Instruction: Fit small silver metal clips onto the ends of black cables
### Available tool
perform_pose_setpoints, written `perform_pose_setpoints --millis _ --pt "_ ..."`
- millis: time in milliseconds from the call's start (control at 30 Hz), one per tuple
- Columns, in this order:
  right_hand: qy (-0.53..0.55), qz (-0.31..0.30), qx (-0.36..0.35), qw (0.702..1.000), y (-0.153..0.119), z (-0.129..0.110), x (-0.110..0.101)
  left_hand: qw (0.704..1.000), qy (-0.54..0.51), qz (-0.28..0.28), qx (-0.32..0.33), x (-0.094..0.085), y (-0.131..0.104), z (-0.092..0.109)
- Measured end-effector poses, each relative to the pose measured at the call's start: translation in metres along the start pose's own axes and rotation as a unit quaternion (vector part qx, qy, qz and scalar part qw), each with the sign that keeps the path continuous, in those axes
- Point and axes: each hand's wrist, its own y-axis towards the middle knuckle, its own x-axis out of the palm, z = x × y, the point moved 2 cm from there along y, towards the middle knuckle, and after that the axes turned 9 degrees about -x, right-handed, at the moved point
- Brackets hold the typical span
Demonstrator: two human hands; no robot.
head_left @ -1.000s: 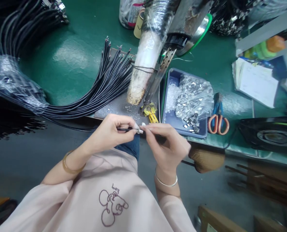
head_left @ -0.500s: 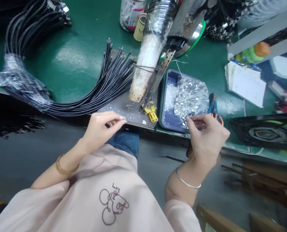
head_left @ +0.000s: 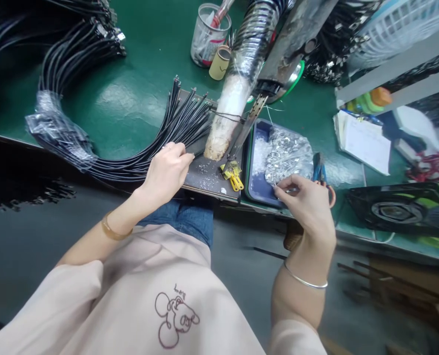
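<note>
A bundle of black cables (head_left: pixel 130 167) curves along the table's front edge, its cut ends fanned out on a grey board (head_left: pixel 204 172). At the front of that fan, my left hand (head_left: pixel 169 170) is closed on a black cable, whose end pokes out past the fingertips. My right hand (head_left: pixel 304 199) pinches over the front of a blue tray (head_left: pixel 258 190). Something small and pale shows at its fingertips, too small to name. Inside the tray lies a clear bag of small shiny metal parts (head_left: pixel 288 155), with white bits (head_left: pixel 261 155) beside it.
Above the board slant a foil-wrapped duct (head_left: pixel 229 108) and a metal arm (head_left: pixel 247 128). A yellow cutter (head_left: pixel 234 178) lies below them. Pliers (head_left: pixel 321 172) rest right of the tray, near a black fan (head_left: pixel 397 209). A plastic jar (head_left: pixel 204 42) stands behind.
My left hand has moved onto the cables and closed on one. My right hand stays pinched over the tray, a little further left in view. The camera view has shifted slightly.
</note>
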Motion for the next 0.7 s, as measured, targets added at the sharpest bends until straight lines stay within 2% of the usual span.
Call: perform_pose_setpoints --millis 133,200,233,300,367,433,467,500,533,600,667,700 --pt "-0.003 0.002 0.02 1.0 0.0 -0.006 0.003 0.998 -0.021 0.053 -0.007 -0.007 -0.008 0.001" --pt "-0.017 0.015 0.013 1.0 -0.003 -0.008 0.003 0.997 -0.049 0.051 -0.019 -0.014 -0.01 0.002" --pt "-0.025 0.024 0.01 0.999 -0.004 -0.009 0.003 0.997 -0.071 0.032 -0.023 -0.017 -0.01 0.004" --pt "-0.036 0.058 0.002 0.998 -0.008 -0.012 0.0 0.99 -0.133 -0.048 -0.019 -0.025 -0.012 0.01" --pt "-0.032 0.121 -0.011 0.992 -0.013 -0.018 -0.004 0.96 -0.214 -0.18 0.006 -0.031 -0.015 0.02" --pt "0.011 0.196 -0.026 0.98 -0.019 -0.029 -0.008 0.893 -0.315 -0.317 0.049 -0.032 -0.019 0.034" --pt "0.053 0.226 -0.034 0.972 -0.023 -0.037 -0.009 0.858 -0.363 -0.358 0.059 -0.032 -0.02 0.04" --pt "0.104 0.247 -0.041 0.962 -0.027 -0.046 -0.008 0.833 -0.405 -0.374 0.05 -0.03 -0.02 0.046" --pt "0.154 0.259 -0.048 0.952 -0.031 -0.056 -0.005 0.819 -0.442 -0.366 0.017 -0.028 -0.019 0.05" --pt "0.228 0.257 -0.066 0.937 -0.038 -0.077 0.007 0.802 -0.501 -0.31 -0.097 -0.02 -0.017 0.053" --pt "0.238 0.275 -0.097 0.926 -0.043 -0.095 0.022 0.773 -0.542 -0.257 -0.205 -0.014 -0.015 0.052" --pt "0.221 0.285 -0.13 0.924 -0.044 -0.103 0.029 0.756 -0.56 -0.242 -0.239 -0.011 -0.015 0.051"
